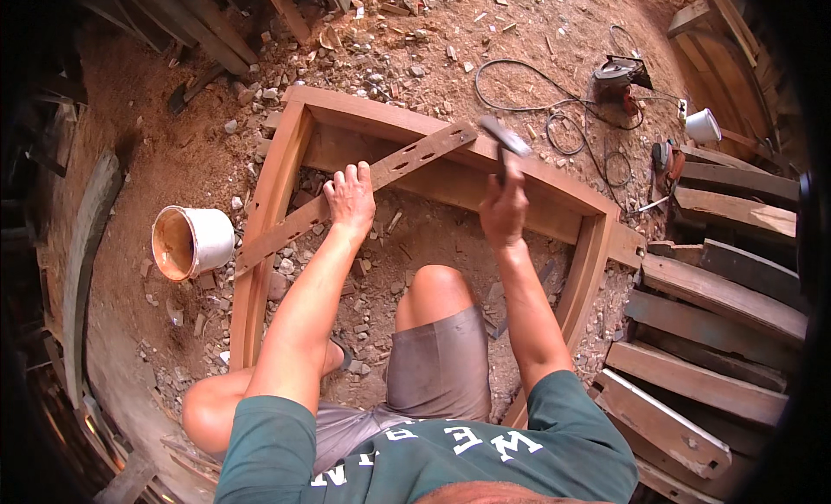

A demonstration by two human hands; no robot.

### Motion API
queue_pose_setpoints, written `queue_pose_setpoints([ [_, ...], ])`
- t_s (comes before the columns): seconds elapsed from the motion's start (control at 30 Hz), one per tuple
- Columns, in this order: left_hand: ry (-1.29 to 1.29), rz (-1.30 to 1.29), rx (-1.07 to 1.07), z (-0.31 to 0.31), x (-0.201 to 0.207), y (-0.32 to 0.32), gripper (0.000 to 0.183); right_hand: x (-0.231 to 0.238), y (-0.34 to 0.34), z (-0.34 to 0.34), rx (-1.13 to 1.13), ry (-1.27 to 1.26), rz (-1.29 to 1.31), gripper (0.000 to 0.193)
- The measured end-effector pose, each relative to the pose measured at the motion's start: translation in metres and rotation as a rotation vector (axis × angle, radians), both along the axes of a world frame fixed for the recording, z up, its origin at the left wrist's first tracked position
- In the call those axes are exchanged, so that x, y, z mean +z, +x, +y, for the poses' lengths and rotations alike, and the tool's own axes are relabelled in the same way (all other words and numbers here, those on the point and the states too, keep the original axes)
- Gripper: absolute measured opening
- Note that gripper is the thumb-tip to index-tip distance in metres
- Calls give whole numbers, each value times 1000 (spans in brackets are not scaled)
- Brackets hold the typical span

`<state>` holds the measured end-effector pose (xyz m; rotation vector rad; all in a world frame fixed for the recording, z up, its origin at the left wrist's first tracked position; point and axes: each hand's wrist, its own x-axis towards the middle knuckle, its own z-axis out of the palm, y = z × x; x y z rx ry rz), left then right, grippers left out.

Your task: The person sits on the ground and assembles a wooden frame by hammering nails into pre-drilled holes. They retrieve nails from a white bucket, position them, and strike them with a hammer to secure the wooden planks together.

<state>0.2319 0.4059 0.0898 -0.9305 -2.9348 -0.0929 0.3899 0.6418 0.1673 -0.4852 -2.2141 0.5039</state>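
One long grey plank (80, 270) runs along the far left, with a white plastic bucket, brown inside (212, 240), on the rubble-strewn dirt ground, apparently set aside to leave the arms room. Next, a large reddish-brown wooden frame (381, 116) lies on the ground before the person, and a dark brown wooden strip with slotted holes (411, 156) slants over it from the left rail to the far rail, perhaps placed so that both ends have support. The left hand (351, 199) has its fingers curled over the strip's middle, likely to keep it from shifting. To its right, the right hand (504, 211) has its fingers clenched around the handle of a grey-headed hammer (505, 137), blurred, the head just beside the strip's far end; the raised grip suits striking. Farther right, a black-and-red circular saw (619, 84) rests with its black cable (511, 108), seemingly parked clear of the frame, and weathered wooden planks (718, 287) lie in rows beyond the right rail.
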Motion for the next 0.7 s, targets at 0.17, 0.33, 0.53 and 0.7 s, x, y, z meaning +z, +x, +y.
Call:
queue_pose_setpoints([
  [0.17,-25,-4,16,1,2,5,39,-42,20,-5,-53,-315,-200,30],
  [0.33,-11,30,23,1,0,-1,35,-58,21,-13,-59,-421,-220,24],
  [0.53,-11,-41,20,4,5,-3,41,-99,-11,-18,-78,-455,-275,22],
  [0.7,-26,13,6,4,4,-4,39,-108,-9,-17,-146,-244,-53,22],
])
